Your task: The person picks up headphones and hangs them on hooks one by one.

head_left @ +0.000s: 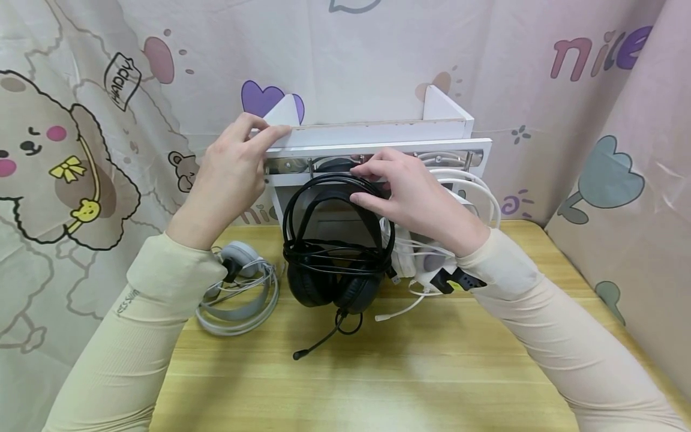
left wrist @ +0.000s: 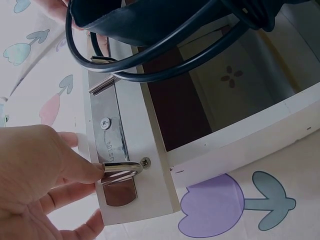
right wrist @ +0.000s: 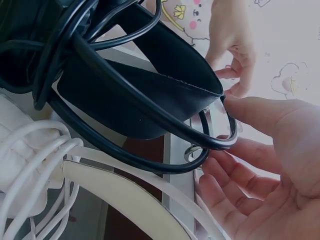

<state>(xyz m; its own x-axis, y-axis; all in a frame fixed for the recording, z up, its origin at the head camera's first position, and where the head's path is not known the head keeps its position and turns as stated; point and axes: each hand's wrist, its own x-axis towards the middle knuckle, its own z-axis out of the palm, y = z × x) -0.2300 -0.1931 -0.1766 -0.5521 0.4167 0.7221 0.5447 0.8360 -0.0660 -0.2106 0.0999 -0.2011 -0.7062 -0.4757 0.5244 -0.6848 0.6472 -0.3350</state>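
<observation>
Black headphones point(head_left: 356, 294) with a boom microphone hang at the middle of a white hook rack point(head_left: 378, 146), their cable wound around the ear cups. My right hand point(head_left: 412, 192) holds the top of their headband, thumb in front and fingers behind, by a metal hook point(right wrist: 192, 151). At the rack's left end, my left hand point(head_left: 229, 171) grips the board, its index finger along the top. The left wrist view shows that thumb pressed to the tip of a bent metal hook point(left wrist: 122, 170), the other fingers behind the board.
White headphones point(head_left: 475, 180) with looped cables hang at the rack's right end. Grey-white headphones point(head_left: 237, 328) lie on the wooden table point(head_left: 378, 378) at the left. A printed curtain point(head_left: 367, 66) stands close behind the rack.
</observation>
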